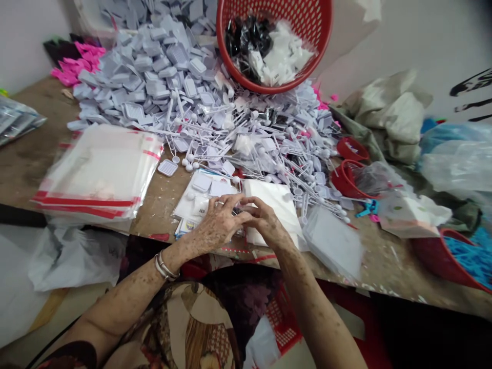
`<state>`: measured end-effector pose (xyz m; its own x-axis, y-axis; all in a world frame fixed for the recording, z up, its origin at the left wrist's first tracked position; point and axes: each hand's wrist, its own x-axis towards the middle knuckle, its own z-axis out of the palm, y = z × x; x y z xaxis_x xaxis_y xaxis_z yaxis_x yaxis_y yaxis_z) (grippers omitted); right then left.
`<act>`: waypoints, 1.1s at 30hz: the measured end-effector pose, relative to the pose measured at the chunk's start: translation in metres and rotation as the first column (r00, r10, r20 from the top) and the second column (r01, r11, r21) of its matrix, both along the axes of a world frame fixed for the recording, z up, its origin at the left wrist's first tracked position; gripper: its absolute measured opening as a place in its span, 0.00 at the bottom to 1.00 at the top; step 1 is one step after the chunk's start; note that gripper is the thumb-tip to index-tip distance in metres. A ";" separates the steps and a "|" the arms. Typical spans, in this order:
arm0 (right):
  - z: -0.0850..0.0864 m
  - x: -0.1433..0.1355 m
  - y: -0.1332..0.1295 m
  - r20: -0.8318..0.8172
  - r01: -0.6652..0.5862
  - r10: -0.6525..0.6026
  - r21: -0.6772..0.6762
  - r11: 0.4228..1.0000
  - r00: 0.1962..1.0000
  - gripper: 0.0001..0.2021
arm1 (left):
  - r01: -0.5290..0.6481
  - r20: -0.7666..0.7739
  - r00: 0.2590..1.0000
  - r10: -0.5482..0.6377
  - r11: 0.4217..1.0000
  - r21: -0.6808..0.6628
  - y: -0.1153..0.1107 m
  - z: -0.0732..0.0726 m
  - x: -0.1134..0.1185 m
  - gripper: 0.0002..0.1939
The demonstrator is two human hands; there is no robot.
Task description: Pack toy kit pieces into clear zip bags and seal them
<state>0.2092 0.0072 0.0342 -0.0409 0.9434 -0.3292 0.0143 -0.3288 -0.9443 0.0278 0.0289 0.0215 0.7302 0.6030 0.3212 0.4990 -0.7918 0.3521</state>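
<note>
My left hand (220,224) and my right hand (266,220) meet at the table's front edge. Their fingers are bent and pressed together at the tips around something small and dark that I cannot make out. Beneath the left hand lies a stack of printed cards (183,207), with pale plastic trays (202,182) on it. A small clear packet with a black-printed white piece (200,209) touches the left hand's side. Under the right hand sits a stack of white sheets or bags (284,218). Clear plastic sleeves (334,243) lie to its right.
A large heap of pale plastic trays (154,77) and small long-handled spoons (265,146) covers the table's back. A red basket (274,88) with black and white packets rests on it. Clear bags with red strips (96,169) lie left. Red baskets (348,179) stand right.
</note>
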 end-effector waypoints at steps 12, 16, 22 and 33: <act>-0.010 -0.013 0.001 -0.007 0.125 -0.126 -0.093 0.988 0.992 0.19 | -0.449 -0.167 0.892 0.421 0.870 -0.206 0.005 -0.031 -0.065 0.38; -0.013 -0.022 0.005 0.010 0.162 -0.162 -0.075 0.984 0.987 0.19 | -0.458 -0.181 0.887 0.424 0.855 -0.243 0.005 -0.027 -0.059 0.38; -0.017 -0.035 0.005 -0.073 0.292 -0.295 -0.045 0.955 0.953 0.20 | -0.463 -0.182 0.886 0.427 0.843 -0.274 0.006 -0.029 -0.059 0.41; -0.018 -0.034 0.005 0.152 0.095 -0.101 0.044 0.995 0.983 0.14 | -0.472 -0.132 0.882 0.453 0.842 -0.263 0.006 -0.034 -0.058 0.42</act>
<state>0.1752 0.0121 0.0161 0.1008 0.9517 -0.2901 0.1302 -0.3017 -0.9445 -0.0302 0.0344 -0.0121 0.3567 0.9327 0.0522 0.8106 -0.3368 0.4790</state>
